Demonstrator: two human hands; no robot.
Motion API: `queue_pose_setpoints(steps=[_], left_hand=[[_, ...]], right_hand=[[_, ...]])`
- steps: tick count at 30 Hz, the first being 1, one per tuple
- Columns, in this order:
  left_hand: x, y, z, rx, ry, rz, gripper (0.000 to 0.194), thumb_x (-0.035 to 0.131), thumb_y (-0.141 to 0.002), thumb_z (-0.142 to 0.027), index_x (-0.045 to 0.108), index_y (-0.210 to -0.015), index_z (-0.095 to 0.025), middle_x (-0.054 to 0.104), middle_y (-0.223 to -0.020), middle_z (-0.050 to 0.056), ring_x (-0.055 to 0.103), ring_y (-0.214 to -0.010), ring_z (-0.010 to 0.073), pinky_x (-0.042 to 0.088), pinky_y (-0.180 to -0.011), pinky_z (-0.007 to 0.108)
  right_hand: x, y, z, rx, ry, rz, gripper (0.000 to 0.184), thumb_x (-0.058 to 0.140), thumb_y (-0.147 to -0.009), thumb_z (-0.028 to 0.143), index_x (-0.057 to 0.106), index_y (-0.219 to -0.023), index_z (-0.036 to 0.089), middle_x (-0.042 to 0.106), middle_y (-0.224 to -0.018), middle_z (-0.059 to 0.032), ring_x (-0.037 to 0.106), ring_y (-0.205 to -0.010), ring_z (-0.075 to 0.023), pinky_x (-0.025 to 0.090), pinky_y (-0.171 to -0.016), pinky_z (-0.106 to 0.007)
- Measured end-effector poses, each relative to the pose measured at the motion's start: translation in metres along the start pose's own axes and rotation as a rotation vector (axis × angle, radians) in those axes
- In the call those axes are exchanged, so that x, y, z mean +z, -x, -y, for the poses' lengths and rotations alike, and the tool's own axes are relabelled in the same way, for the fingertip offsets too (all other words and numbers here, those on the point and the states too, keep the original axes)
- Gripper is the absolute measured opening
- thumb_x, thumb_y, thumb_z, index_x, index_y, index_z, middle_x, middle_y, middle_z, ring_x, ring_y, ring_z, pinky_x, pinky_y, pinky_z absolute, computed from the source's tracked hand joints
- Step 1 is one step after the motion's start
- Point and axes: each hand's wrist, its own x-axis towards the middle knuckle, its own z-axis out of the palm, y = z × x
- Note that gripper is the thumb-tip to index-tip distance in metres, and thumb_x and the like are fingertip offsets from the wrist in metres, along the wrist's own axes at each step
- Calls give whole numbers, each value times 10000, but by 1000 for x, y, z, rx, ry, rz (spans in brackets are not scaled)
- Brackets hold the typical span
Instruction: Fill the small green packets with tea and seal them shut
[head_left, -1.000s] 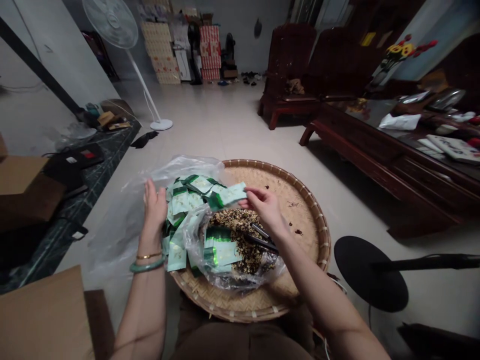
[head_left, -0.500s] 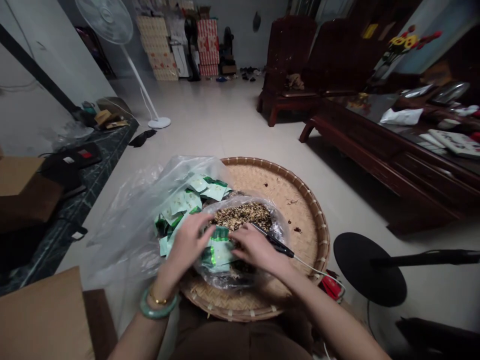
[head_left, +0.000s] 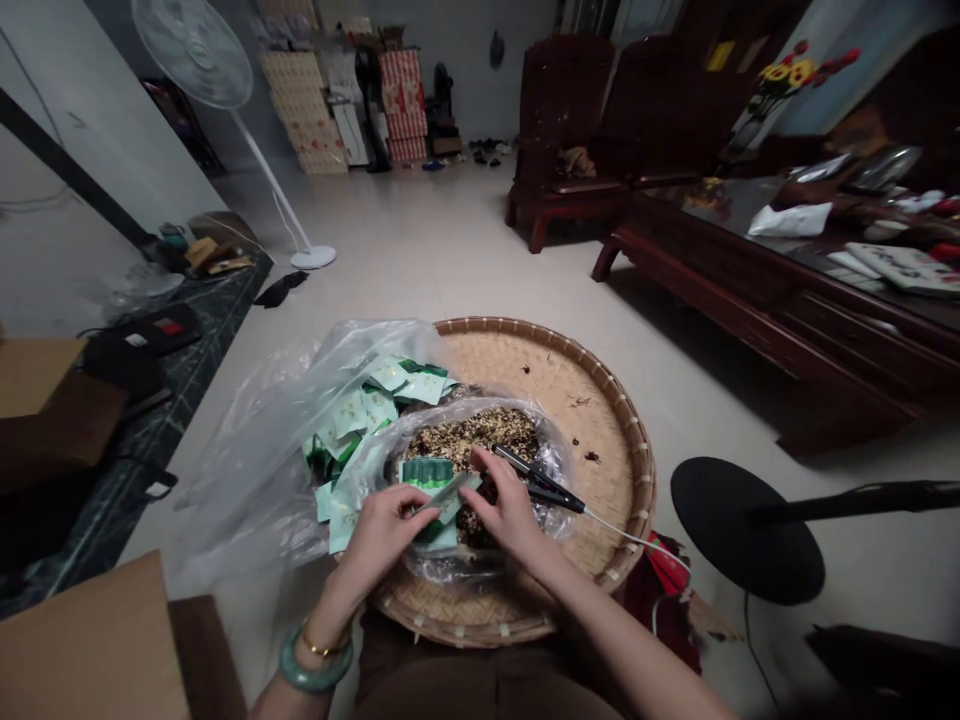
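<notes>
1. Sachet point(head_left: 450, 497), green and pale, lies slanted between both hands, just above the left hand point(head_left: 382, 550). Its near end is pinched by that hand's clenched fingers point(head_left: 414, 512).
2. Right hand point(head_left: 510, 515) has its fingers point(head_left: 484, 470) curled just beside the sachet's far end. Whether they grip it I cannot tell.
3. Handling: the sachet looks light, thin and stiff-edged, and would likely slip if wet. A pinch at its flat end or edge seems safest, leaving the face uncrumpled.
4. Sachet pile point(head_left: 367, 410) sits ahead of and left of the fingers, spilling over a clear plastic bag point(head_left: 247, 450). More packets stand close under the hands.
5. Loose dried tea point(head_left: 472, 435) fills an open plastic liner point(head_left: 551, 470) just ahead of the fingers. It looks brittle and crumbly.
6. Black pincer tool point(head_left: 547, 487), trailing a white cord, rests beside the right fingers, on the liner.
7. Bamboo tray point(head_left: 630, 450) lies beneath everything, its woven rim curving around the hands.
8. Labels: the sachets carry small printing, too small to read here.
</notes>
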Motion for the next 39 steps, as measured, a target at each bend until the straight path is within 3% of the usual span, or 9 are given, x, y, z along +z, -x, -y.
queue_pose_setpoints(steps=[8,12,15,17,20,24,28,35,39], left_hand=[[20,-1,-12,-194,346,-76,165,748,-591,-315,720,-680,-179,663,-598,14,556,-541,162,437,-541,257],[24,0,-13,-133,263,-82,108,726,-636,-293,716,-672,-192,661,-610,10,559,-557,164,438,-550,255],[24,2,-12,-40,176,-84,80,705,-677,-278,710,-665,-199,652,-634,17,575,-597,175,437,-585,265],[23,2,-11,20,154,-85,76,683,-710,-270,714,-684,-206,664,-674,28,601,-654,189,450,-632,277],[23,2,-9,59,153,-101,82,662,-733,-265,721,-717,-210,685,-716,38,625,-710,199,471,-686,292],[27,-1,-3,33,142,-138,106,656,-727,-273,721,-754,-193,705,-728,33,633,-669,186,484,-638,281],[28,-2,0,67,108,-145,121,654,-734,-284,719,-747,-183,703,-696,21,619,-611,165,486,-590,259],[26,-4,4,172,94,-132,134,664,-760,-294,738,-797,-189,711,-728,34,657,-678,182,517,-638,277],[21,-10,11,207,105,-143,158,632,-809,-305,738,-831,-190,715,-781,45,668,-725,184,531,-689,290]], right_hand=[[2,3,5,-66,-23,-181,289,505,-905,218,611,-1173,236,664,-1083,-100,604,-1002,-225,487,-887,-398],[-2,0,5,151,-186,-173,149,580,-847,271,662,-958,216,671,-961,-81,620,-894,-221,514,-771,-359],[-4,-5,0,369,-322,-106,182,653,-768,340,649,-872,190,667,-851,-59,609,-709,-193,496,-602,-303],[-5,-8,-4,407,-336,-57,193,673,-743,360,646,-816,183,653,-801,-47,589,-667,-181,475,-572,-289],[-11,-6,-6,250,-145,-60,172,681,-754,341,647,-695,183,595,-772,-51,558,-732,-193,456,-599,-294],[-19,0,2,-144,202,-149,151,564,-863,201,668,-755,183,558,-759,-71,476,-751,-196,422,-628,-312],[-22,1,8,-321,128,0,156,505,-886,136,644,-840,191,620,-780,-66,499,-762,-191,444,-662,-319],[-19,-1,0,191,-219,69,136,581,-846,284,610,-754,188,563,-668,7,496,-621,-135,384,-567,-237],[-21,-1,3,335,-477,206,209,550,-850,368,558,-747,187,445,-611,48,389,-541,-99,316,-502,-206]])
